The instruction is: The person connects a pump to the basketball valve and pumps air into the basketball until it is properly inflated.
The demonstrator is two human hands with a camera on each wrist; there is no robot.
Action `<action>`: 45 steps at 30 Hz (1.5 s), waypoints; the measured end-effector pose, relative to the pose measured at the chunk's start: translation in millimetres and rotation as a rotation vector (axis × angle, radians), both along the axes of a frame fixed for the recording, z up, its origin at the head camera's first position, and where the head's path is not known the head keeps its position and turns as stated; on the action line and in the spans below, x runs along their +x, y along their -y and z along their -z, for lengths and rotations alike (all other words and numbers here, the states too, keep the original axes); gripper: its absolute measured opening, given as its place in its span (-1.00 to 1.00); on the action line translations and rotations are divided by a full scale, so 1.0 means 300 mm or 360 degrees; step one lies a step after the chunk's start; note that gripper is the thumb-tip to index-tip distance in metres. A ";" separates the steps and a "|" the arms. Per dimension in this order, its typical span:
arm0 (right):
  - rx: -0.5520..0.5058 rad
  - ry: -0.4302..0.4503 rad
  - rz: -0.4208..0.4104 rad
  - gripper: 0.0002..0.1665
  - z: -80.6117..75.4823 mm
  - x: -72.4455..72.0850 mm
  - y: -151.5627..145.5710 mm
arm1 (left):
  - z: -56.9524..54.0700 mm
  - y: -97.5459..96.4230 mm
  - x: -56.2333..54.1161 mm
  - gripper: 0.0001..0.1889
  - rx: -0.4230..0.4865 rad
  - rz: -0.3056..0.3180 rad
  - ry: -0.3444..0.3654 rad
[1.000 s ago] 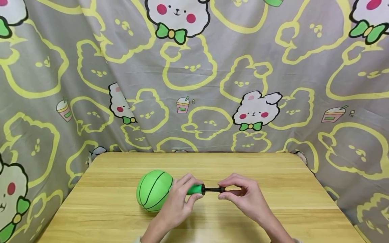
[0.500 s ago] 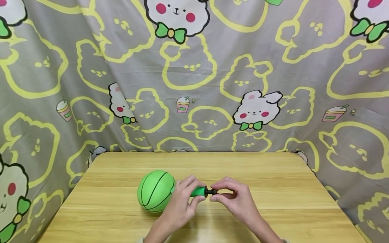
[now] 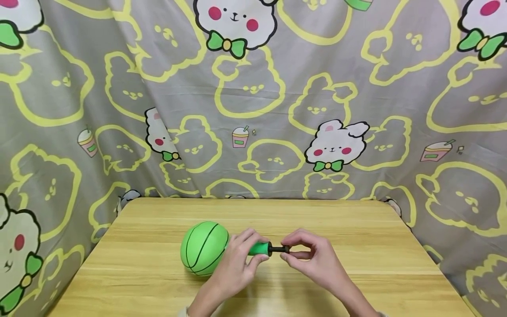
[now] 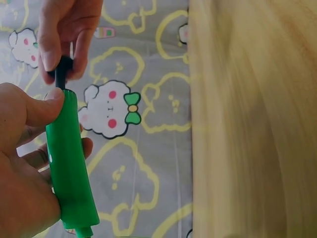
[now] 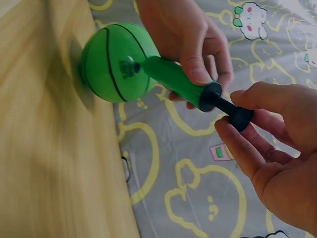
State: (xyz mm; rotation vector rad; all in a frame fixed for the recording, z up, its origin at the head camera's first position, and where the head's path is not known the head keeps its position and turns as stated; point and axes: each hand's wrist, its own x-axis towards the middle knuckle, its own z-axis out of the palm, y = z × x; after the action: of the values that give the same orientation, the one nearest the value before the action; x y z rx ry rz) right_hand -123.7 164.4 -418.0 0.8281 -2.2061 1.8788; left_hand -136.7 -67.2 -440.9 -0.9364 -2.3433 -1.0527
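Observation:
A green ball with black seams [image 3: 204,248] rests on the table, somewhat dented or oval in the head view. My left hand [image 3: 237,259] grips the green barrel of a small hand pump [image 4: 72,163], thumb near its black collar. The pump's tip end meets the ball at a dark spot, seen in the right wrist view beside the ball [image 5: 111,64]. With thumb and fingers my right hand [image 3: 317,253] pinches the black knob of the pump handle [image 5: 241,119]. A short length of black rod shows between collar and knob.
The wooden table [image 3: 158,295] reaches back to a grey curtain [image 3: 269,110] printed with yellow outlines and white cartoon animals. More of this curtain hangs along the left and right sides.
My right hand moved left, pushing the pump rod in, then drew back right partway, so more rod shows again. The left hand and ball shifted slightly right.

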 end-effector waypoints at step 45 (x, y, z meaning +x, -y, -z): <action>0.0023 -0.0029 -0.0048 -0.67 -0.094 -0.014 -0.183 | -0.024 0.031 -0.021 -0.77 0.0061 -0.0062 -0.0066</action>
State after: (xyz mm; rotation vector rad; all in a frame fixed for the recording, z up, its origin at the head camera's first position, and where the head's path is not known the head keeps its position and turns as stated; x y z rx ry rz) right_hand -128.0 219.2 -389.9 0.8823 -2.2112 1.8632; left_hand -142.9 -76.4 -433.8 -0.8863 -2.2907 -1.0490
